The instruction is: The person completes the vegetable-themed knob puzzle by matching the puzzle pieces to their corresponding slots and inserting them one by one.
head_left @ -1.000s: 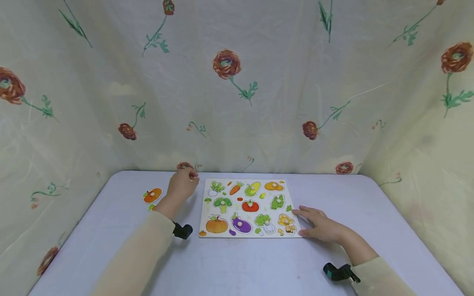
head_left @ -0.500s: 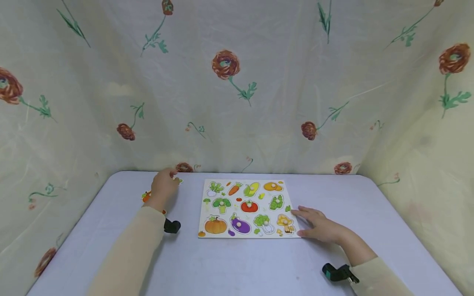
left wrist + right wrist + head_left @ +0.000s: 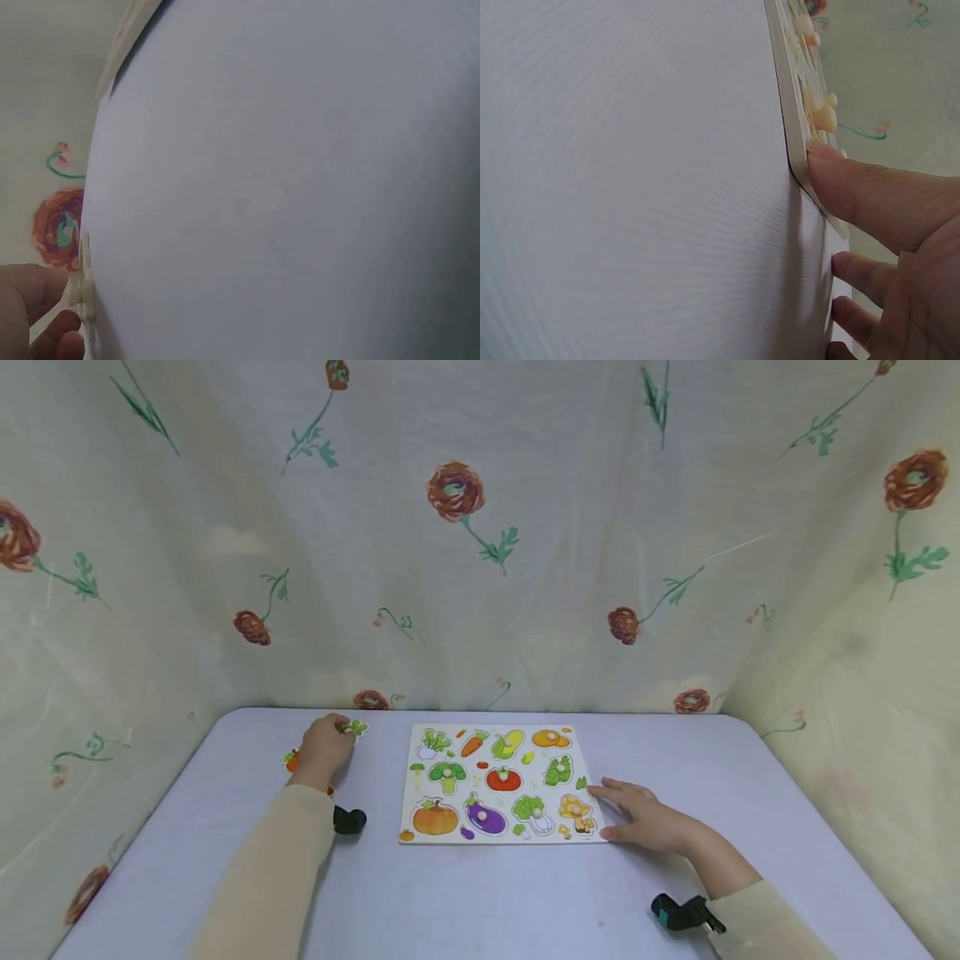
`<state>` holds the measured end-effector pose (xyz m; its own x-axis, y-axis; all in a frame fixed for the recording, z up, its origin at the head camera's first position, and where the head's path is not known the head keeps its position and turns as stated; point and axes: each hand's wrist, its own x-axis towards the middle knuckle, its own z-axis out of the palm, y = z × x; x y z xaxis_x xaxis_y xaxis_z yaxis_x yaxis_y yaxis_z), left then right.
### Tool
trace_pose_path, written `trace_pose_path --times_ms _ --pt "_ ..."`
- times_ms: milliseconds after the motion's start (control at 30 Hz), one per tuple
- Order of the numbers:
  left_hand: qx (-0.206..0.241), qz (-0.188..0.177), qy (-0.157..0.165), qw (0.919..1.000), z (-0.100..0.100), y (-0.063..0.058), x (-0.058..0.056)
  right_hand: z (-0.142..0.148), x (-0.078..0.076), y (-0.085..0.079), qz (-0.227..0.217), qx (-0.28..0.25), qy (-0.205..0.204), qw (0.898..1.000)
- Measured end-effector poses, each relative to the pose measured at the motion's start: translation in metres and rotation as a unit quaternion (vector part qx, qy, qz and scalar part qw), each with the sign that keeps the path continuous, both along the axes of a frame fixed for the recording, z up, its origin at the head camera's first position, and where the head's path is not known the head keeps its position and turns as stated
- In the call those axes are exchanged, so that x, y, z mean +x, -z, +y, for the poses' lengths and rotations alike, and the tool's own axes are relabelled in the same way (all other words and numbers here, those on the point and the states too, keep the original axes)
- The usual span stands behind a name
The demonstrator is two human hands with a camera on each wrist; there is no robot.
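At the back left of the table, my left hand (image 3: pixel 322 750) pinches the knob of a flat knobbed puzzle piece (image 3: pixel 356 727) that shows green leaves. In the left wrist view, that puzzle piece (image 3: pixel 86 289) appears edge-on by the thumb and fingertips, close to the table. A white vegetable puzzle board (image 3: pixel 472 768) lies mid-table, with several pictures on it, such as a tomato, an eggplant and a broccoli. My right hand (image 3: pixel 647 817) rests at its right edge with fingers extended. In the right wrist view, the thumb (image 3: pixel 847 184) touches the board's corner.
An orange puzzle piece (image 3: pixel 291 761) lies left of my left hand, mostly hidden by it. Another bit of orange (image 3: pixel 330 791) peeks out beside the left wrist. A flowered curtain (image 3: pixel 555 568) stands behind the white table (image 3: pixel 495 902).
My left hand has moved left from beside the board's back corner, covering most of the orange piece. The green-leaved piece came into view and shifted slightly left. My right hand stays put.
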<state>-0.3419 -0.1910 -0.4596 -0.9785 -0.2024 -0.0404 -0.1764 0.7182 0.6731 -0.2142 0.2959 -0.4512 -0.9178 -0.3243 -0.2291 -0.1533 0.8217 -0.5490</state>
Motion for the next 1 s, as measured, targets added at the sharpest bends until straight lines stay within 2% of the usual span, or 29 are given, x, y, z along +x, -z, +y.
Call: trace_pose_path --times_ms 233,600,767,1000 --pt "-0.016 0.010 -0.013 0.9997 0.006 0.004 -0.001 0.001 0.000 -0.001 0.001 -0.003 -0.001 1.000" --pt "-0.005 -0.009 -0.045 0.9989 0.008 0.002 -0.002 -0.002 0.000 -0.001 -0.003 -0.003 0.003 1.000" --pt "-0.004 -0.022 -0.043 0.9988 0.010 0.002 -0.001 -0.003 0.001 -0.002 -0.005 0.001 0.006 1.000" --pt "-0.013 -0.020 -0.032 0.9992 0.011 0.002 0.000 -0.004 0.002 -0.005 -0.003 0.002 0.004 1.000"
